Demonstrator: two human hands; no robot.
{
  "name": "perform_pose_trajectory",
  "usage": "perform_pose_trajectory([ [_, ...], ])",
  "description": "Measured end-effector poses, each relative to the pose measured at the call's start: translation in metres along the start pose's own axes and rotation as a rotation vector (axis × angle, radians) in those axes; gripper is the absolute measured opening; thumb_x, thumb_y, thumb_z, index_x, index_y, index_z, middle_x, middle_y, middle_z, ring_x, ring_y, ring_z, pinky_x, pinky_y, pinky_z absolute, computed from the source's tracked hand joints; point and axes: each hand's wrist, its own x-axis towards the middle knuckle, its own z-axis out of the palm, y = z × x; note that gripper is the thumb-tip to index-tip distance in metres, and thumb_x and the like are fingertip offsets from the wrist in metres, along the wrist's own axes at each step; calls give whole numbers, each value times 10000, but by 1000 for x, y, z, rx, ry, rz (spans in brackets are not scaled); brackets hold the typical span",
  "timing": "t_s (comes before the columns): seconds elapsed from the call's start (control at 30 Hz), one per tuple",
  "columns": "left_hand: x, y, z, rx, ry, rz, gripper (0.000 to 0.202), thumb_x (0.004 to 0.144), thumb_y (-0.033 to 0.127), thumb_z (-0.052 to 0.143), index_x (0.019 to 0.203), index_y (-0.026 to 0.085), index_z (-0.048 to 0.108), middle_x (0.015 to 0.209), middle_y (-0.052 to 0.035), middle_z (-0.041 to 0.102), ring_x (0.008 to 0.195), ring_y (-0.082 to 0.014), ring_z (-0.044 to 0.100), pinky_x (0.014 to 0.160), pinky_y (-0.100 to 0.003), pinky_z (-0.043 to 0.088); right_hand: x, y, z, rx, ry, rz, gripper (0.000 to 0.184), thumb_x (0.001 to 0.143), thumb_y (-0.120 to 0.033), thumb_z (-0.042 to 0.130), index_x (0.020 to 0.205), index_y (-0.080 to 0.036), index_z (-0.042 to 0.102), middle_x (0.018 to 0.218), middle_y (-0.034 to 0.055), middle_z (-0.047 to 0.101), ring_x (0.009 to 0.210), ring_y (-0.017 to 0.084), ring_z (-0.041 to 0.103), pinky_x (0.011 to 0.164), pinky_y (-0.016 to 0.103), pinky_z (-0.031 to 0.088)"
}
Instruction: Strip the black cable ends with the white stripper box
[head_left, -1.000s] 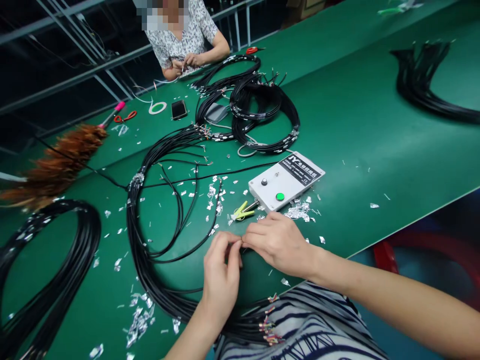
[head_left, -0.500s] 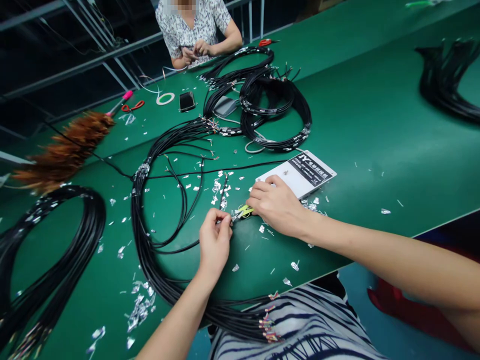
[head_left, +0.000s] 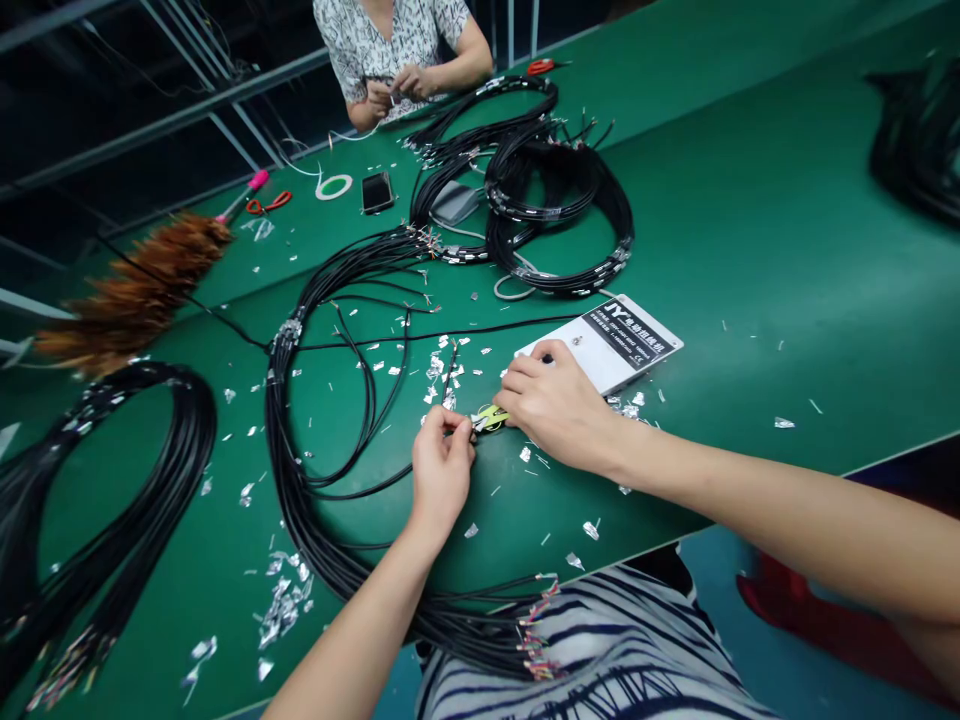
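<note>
1. A wire [head_left: 451, 375] is pinched at its end by the fingers of the left hand [head_left: 441, 470], just in front of the box [head_left: 630, 345].
2. The clip [head_left: 491, 417], at the box's near corner, is gripped by the right hand [head_left: 559, 405], fingers pressed together on it.
3. The wire end seems to be being fed into the clip; fine alignment and a steady pinch are called for.
4. Cables [head_left: 300, 480] and foil scraps [head_left: 281, 610] lie beyond the hands from the box, on the table [head_left: 750, 250].

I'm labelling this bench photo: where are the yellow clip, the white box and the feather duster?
yellow clip [head_left: 491, 418], head view, on its yellow handles.
white box [head_left: 594, 362], head view, on the bare white top.
feather duster [head_left: 135, 295], head view, middle of the brown feathers.
</note>
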Motion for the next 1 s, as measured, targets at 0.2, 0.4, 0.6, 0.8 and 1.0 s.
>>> perform_pose_trajectory([
  [0.2, 1, -1, -1, 17, -3, -5, 230, 792, 333, 631, 698, 201, 467, 519, 83, 425, 396, -61, 364, 397, -173, 270, -4, -1, -4, 57, 9, 11, 93, 849, -115, 617, 836, -197, 661, 874, 57, 706, 959, 251, 561, 871, 433, 299],
  [0.4, 1, -4, -6, 36, -17, -5, 201, 791, 317, 649, 715, 200, 505, 511, 79, 428, 406, -74, 378, 407, -186, 261, -49, 13, -19, 254, 336, 191, 156, 944, -195, 548, 1072, -221, 633, 1153, 50, 722, 1081, 247, 616, 921, 436, 344],
  [0.6, 1, -6, -7, 35, -13, 3, 189, 779, 312, 666, 725, 193, 530, 553, 56, 490, 413, -75, 390, 409, -192, 262, -90, 7, -7, 286, 475, 294, 183, 883, -62, 541, 922, -237, 580, 1141, 23, 739, 1107, 235, 624, 916, 408, 379],
  [0.8, -2, -5, -18, 58, 28, 4, 204, 768, 315, 672, 711, 188, 523, 561, 60, 491, 401, -62, 390, 397, -179, 278, -88, 5, 5, 183, 523, 277, 223, 844, -35, 605, 901, -250, 581, 1056, -16, 766, 1043, 218, 648, 929, 404, 363],
  [1.0, 5, 12, -39, 74, 138, 46, 200, 751, 331, 669, 708, 177, 548, 554, 34, 558, 431, -91, 516, 429, -189, 397, -90, -3, 0, 298, 563, 270, 244, 853, -59, 592, 997, -256, 602, 1096, 31, 754, 1113, 250, 620, 934, 427, 413],
])
